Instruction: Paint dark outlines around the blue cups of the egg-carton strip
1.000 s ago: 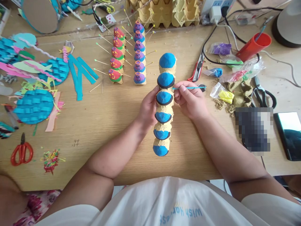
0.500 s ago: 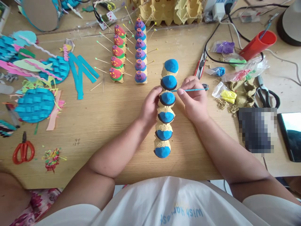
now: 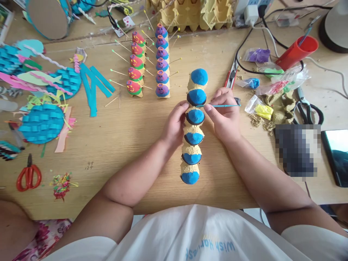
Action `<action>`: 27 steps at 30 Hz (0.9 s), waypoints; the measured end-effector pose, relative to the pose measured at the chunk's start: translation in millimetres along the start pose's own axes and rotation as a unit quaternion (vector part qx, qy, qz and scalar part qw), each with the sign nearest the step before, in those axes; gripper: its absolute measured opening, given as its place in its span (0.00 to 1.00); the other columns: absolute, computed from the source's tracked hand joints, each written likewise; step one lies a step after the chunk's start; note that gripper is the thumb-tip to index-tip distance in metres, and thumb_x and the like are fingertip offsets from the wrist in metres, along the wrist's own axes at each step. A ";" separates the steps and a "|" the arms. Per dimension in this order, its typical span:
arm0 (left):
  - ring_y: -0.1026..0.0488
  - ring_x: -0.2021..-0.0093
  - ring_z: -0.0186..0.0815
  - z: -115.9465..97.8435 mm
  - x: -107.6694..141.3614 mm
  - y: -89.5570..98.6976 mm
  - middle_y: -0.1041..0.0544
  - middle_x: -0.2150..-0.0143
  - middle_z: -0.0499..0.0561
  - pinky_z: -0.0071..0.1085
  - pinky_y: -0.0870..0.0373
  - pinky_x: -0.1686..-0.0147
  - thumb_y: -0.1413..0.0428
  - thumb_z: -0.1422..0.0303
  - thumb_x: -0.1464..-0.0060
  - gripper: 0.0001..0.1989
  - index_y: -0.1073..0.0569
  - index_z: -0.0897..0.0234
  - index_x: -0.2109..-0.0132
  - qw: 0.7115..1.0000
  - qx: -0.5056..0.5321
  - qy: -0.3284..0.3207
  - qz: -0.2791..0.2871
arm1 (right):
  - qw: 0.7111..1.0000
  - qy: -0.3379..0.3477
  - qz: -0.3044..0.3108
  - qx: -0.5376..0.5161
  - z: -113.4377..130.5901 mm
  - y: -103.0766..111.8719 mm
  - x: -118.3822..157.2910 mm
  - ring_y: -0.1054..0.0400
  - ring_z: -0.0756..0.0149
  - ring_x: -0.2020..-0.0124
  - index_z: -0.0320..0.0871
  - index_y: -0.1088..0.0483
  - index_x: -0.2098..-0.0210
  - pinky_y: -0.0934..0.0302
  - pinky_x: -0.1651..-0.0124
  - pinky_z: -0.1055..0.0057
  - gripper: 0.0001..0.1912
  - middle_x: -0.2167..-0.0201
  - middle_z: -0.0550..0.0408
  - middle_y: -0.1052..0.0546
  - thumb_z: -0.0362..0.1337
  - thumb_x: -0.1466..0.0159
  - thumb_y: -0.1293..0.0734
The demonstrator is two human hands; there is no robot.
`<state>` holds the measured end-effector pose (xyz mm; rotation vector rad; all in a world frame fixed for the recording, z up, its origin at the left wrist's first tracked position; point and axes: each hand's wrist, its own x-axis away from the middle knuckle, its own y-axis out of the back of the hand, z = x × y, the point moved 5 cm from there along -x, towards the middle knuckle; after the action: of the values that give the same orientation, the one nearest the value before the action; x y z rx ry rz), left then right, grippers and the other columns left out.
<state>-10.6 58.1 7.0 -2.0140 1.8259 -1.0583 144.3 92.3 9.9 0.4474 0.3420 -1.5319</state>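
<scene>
A strip of egg carton cups (image 3: 193, 149) with blue caps stands lengthwise in front of me, several of the caps edged in black. My left hand (image 3: 176, 121) grips the strip's left side near the second and third cups. Pinched in my right hand (image 3: 224, 114) is a thin blue tool (image 3: 227, 105), whose tip touches the strip just under the second cap's black edge. The cap nearest the back (image 3: 199, 77) shows no black edge.
Two painted carton caterpillars (image 3: 135, 74) (image 3: 162, 77) with pins stand behind. Woven blue paper pieces (image 3: 42, 122) and red scissors (image 3: 28, 177) lie left. On the right are a red cutter (image 3: 231, 77), clay bags (image 3: 263, 108), a red cup (image 3: 297, 52), black-handled scissors (image 3: 308, 112) and a phone (image 3: 337, 156).
The carton strip has shifted slightly right in the picture and its near end a little lower. Both hands keep their hold, with the tool tip still at the second cup.
</scene>
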 end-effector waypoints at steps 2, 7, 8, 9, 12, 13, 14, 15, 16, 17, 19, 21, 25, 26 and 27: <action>0.17 0.51 0.42 -0.1 0.4 -0.5 0.16 0.63 0.47 0.36 0.23 0.49 0.39 0.60 0.34 0.09 0.22 0.58 0.62 1.000 0.005 -0.012 0.008 | 1.000 0.002 0.004 -0.009 -0.8 -0.8 0.6 0.29 0.54 0.42 0.51 0.26 0.64 0.33 0.31 0.39 0.22 0.54 0.54 0.28 0.62 0.36 0.24; 0.18 0.60 0.35 -0.9 1.3 -2.5 0.18 0.64 0.47 0.32 0.23 0.54 0.41 0.64 0.32 0.07 0.22 0.60 0.60 0.999 0.015 -0.035 0.020 | 1.000 0.007 0.002 -0.001 0.5 -0.1 0.3 0.29 0.54 0.42 0.51 0.25 0.65 0.32 0.30 0.39 0.21 0.55 0.54 0.29 0.61 0.36 0.24; 0.18 0.60 0.35 -0.8 1.4 -2.2 0.18 0.65 0.46 0.31 0.23 0.54 0.41 0.64 0.32 0.07 0.23 0.60 0.60 0.999 0.015 -0.034 0.017 | 1.000 0.007 0.002 0.000 0.4 0.1 0.1 0.29 0.54 0.42 0.51 0.25 0.65 0.33 0.30 0.38 0.21 0.55 0.54 0.29 0.61 0.36 0.23; 0.18 0.60 0.35 -0.6 1.4 -2.0 0.18 0.65 0.46 0.31 0.23 0.55 0.41 0.64 0.33 0.07 0.23 0.60 0.60 0.999 0.015 -0.033 0.015 | 1.000 0.007 0.001 0.002 0.0 0.4 0.0 0.29 0.54 0.41 0.51 0.25 0.65 0.33 0.29 0.38 0.21 0.55 0.54 0.28 0.61 0.37 0.23; 0.19 0.61 0.35 -1.0 1.2 -2.9 0.19 0.65 0.47 0.31 0.24 0.58 0.43 0.65 0.33 0.07 0.23 0.60 0.60 0.999 0.009 -0.038 0.030 | 1.000 0.006 -0.001 0.004 -2.1 0.8 -0.1 0.29 0.52 0.39 0.51 0.25 0.64 0.34 0.28 0.37 0.22 0.53 0.53 0.28 0.62 0.37 0.23; 0.19 0.61 0.35 -1.0 1.2 -3.3 0.19 0.65 0.47 0.30 0.24 0.60 0.43 0.65 0.33 0.07 0.23 0.60 0.60 0.999 0.005 -0.038 0.036 | 1.000 0.005 -0.002 0.006 -2.6 0.9 0.0 0.29 0.52 0.38 0.51 0.25 0.64 0.34 0.28 0.37 0.22 0.53 0.53 0.28 0.62 0.37 0.23; 0.20 0.62 0.35 -0.8 1.2 -3.5 0.19 0.65 0.48 0.30 0.25 0.61 0.43 0.65 0.33 0.07 0.23 0.61 0.60 0.999 0.001 -0.037 0.038 | 1.000 0.005 -0.004 0.009 -2.7 1.0 0.0 0.29 0.52 0.38 0.51 0.25 0.64 0.34 0.28 0.37 0.22 0.52 0.53 0.28 0.62 0.36 0.24; 0.19 0.62 0.35 -0.5 1.2 -3.4 0.18 0.64 0.48 0.30 0.25 0.61 0.43 0.64 0.33 0.07 0.23 0.60 0.60 0.999 -0.002 -0.033 0.036 | 1.000 0.007 -0.007 0.013 -2.3 1.2 0.1 0.29 0.52 0.38 0.51 0.25 0.64 0.34 0.28 0.36 0.22 0.52 0.53 0.28 0.62 0.36 0.24; 0.19 0.62 0.35 -0.2 1.3 -3.1 0.18 0.63 0.48 0.31 0.24 0.60 0.42 0.63 0.33 0.07 0.23 0.60 0.59 0.999 -0.003 -0.029 0.030 | 1.000 0.010 -0.010 0.017 -1.5 1.3 0.1 0.29 0.52 0.38 0.51 0.25 0.64 0.35 0.28 0.36 0.22 0.53 0.53 0.28 0.62 0.36 0.24; 0.18 0.61 0.36 0.0 1.4 -2.7 0.18 0.62 0.48 0.31 0.24 0.59 0.41 0.62 0.34 0.07 0.23 0.60 0.59 0.999 -0.003 -0.027 0.022 | 1.000 0.013 -0.012 0.022 -0.3 1.4 0.1 0.29 0.52 0.39 0.50 0.25 0.64 0.35 0.28 0.36 0.22 0.53 0.53 0.28 0.61 0.36 0.24; 0.18 0.60 0.37 -0.5 2.0 -2.4 0.18 0.62 0.49 0.32 0.23 0.57 0.40 0.61 0.34 0.08 0.23 0.59 0.60 1.000 -0.006 -0.028 0.010 | 0.999 0.020 -0.014 0.033 2.3 1.7 0.0 0.29 0.52 0.40 0.50 0.24 0.65 0.36 0.28 0.35 0.21 0.55 0.53 0.28 0.61 0.36 0.24; 0.18 0.59 0.38 -1.3 2.6 -2.3 0.17 0.63 0.48 0.33 0.23 0.56 0.40 0.61 0.34 0.08 0.23 0.57 0.61 0.999 -0.017 -0.034 0.004 | 0.999 0.023 -0.012 0.039 4.2 1.8 0.1 0.29 0.53 0.41 0.50 0.24 0.65 0.36 0.28 0.36 0.21 0.55 0.53 0.29 0.61 0.35 0.24; 0.17 0.55 0.40 -1.7 2.5 -1.8 0.15 0.61 0.48 0.35 0.22 0.53 0.39 0.60 0.34 0.07 0.22 0.56 0.61 0.999 -0.024 -0.036 0.006 | 0.999 0.034 0.000 0.039 5.6 1.2 0.3 0.28 0.54 0.42 0.51 0.24 0.64 0.35 0.28 0.36 0.19 0.54 0.54 0.29 0.59 0.34 0.25; 0.16 0.55 0.40 -1.7 2.1 -1.8 0.15 0.60 0.48 0.34 0.22 0.52 0.39 0.60 0.34 0.08 0.22 0.57 0.60 0.999 -0.017 -0.036 0.008 | 0.999 0.036 0.001 0.041 5.3 1.2 0.3 0.28 0.54 0.42 0.51 0.24 0.64 0.35 0.28 0.36 0.19 0.54 0.54 0.29 0.59 0.34 0.25; 0.16 0.54 0.39 -1.5 1.6 -1.7 0.15 0.60 0.48 0.34 0.22 0.51 0.39 0.60 0.34 0.08 0.22 0.59 0.59 0.999 -0.009 -0.036 0.010 | 0.998 0.036 0.001 0.045 4.7 1.3 0.3 0.28 0.54 0.42 0.51 0.24 0.64 0.35 0.28 0.36 0.20 0.54 0.54 0.28 0.60 0.34 0.25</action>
<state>-10.3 57.4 9.7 -2.0111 1.8225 -0.9555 145.3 89.8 14.0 0.5749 0.3282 -1.5365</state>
